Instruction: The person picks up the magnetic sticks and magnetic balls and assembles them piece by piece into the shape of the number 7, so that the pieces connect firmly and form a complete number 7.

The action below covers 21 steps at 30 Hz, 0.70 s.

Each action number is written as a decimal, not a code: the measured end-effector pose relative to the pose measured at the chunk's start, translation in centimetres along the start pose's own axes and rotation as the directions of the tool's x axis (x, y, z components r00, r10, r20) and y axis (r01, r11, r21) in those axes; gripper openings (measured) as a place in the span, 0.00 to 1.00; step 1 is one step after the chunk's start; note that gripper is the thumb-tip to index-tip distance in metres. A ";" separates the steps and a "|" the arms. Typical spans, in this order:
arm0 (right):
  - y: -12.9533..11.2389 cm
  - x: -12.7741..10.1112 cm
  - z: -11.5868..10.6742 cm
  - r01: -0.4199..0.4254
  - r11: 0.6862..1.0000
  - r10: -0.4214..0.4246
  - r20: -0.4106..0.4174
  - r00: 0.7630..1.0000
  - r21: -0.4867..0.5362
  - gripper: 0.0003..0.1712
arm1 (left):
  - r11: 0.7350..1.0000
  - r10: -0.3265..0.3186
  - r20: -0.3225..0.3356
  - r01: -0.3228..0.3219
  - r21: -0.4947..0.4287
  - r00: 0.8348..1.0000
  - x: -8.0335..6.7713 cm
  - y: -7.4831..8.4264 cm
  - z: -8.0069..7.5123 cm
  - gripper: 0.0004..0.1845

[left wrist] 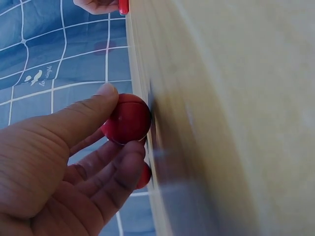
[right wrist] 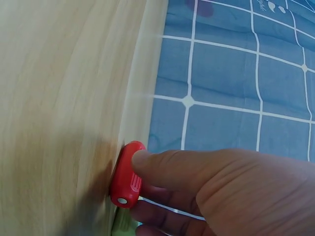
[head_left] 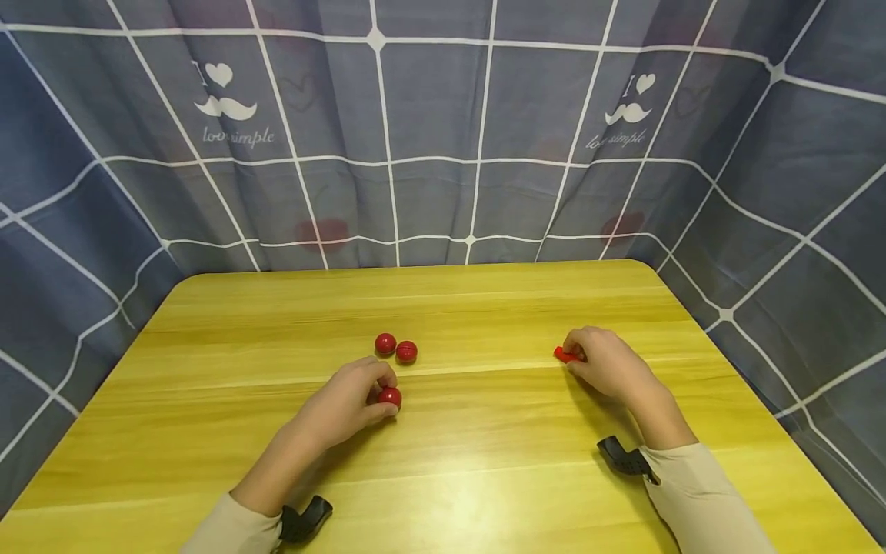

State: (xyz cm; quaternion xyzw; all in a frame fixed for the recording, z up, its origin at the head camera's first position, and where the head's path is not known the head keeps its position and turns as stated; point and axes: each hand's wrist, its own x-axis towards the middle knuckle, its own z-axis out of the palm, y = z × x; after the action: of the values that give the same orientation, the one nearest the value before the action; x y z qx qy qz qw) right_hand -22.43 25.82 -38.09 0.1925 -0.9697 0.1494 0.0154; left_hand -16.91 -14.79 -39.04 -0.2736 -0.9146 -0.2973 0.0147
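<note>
My left hand [head_left: 353, 400] holds a glossy red ball [head_left: 390, 397] between thumb and fingers, down at the tabletop. The left wrist view shows this ball [left wrist: 129, 119] with a seam line round it. Two more red balls, one [head_left: 385, 344] and another [head_left: 407, 352], lie side by side just beyond the left fingers. Over to the right, my right hand [head_left: 605, 360] pinches a small red oblong plastic piece [head_left: 564, 355] at the table surface. Up close, this piece [right wrist: 128, 174] has ridges on its side and a silver dot at one end; its exact kind is unclear.
Both hands work over a yellow wood-grain table [head_left: 477, 454] with rounded far corners. A dark blue-grey curtain [head_left: 436, 200] with white grid lines hangs behind it and along both sides. Something greenish [right wrist: 124, 225] shows beneath the right fingers, too hidden to identify.
</note>
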 end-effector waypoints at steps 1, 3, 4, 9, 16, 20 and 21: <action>0.0 -0.1 0.0 -0.006 1.000 0.006 0.008 1.000 0.008 0.09 | 1.000 0.000 0.001 0.000 -0.003 1.000 0.0 0.0 0.0 0.15; 0.1 -0.2 0.1 -0.015 1.000 0.015 0.019 1.000 0.016 0.10 | 1.000 0.000 0.009 0.000 -0.007 1.000 0.1 -0.1 0.1 0.15; 0.1 -0.3 0.2 -0.020 1.000 0.019 0.022 1.000 0.018 0.10 | 1.000 0.004 0.014 -0.004 -0.010 1.000 0.1 -0.1 0.1 0.15; 0.0 -0.5 0.5 -0.012 1.000 0.012 0.036 0.999 0.022 0.13 | 1.000 0.012 0.033 -0.011 -0.019 0.999 0.0 0.1 0.2 0.15; -0.6 -0.4 0.6 0.008 1.000 -0.009 0.042 0.999 0.011 0.13 | 1.000 -0.003 0.038 0.004 -0.022 0.999 -0.2 0.4 0.3 0.14; -0.8 -0.5 0.6 0.026 1.000 -0.027 0.040 0.999 0.006 0.12 | 1.000 0.013 0.024 -0.013 0.004 1.000 -0.1 0.3 0.2 0.15; -0.8 -0.5 0.6 0.029 1.000 -0.030 0.040 0.999 0.002 0.12 | 1.000 0.019 0.023 -0.019 0.008 1.000 -0.1 0.3 0.2 0.15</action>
State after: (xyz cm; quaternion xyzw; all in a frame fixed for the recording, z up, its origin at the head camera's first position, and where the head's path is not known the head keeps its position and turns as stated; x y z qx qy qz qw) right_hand -21.63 25.15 -38.48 0.2097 -0.9668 0.1461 -0.0017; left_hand -16.65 -14.49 -39.03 -0.2856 -0.9133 -0.2901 0.0080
